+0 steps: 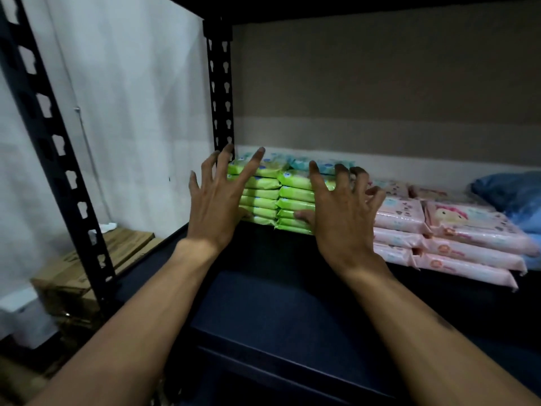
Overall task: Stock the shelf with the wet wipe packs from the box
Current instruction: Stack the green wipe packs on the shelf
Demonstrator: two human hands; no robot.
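Note:
Two stacks of green wet wipe packs (pixel 294 194) stand side by side at the back left of the dark shelf (pixel 272 312), with light blue packs (pixel 319 165) on top behind them. My left hand (pixel 218 200) is spread open in front of the left stack, fingers straight. My right hand (pixel 339 206) is in front of the right stack, its thumb touching a lower pack and its fingers loosely bent; it holds nothing. The box is not identifiable.
Stacks of pink wipe packs (pixel 456 230) fill the shelf to the right, with a blue bag (pixel 515 194) behind them. Black perforated uprights (pixel 221 92) frame the shelf. Cardboard cartons (pixel 87 268) lie on the floor at the left, beside a white wall.

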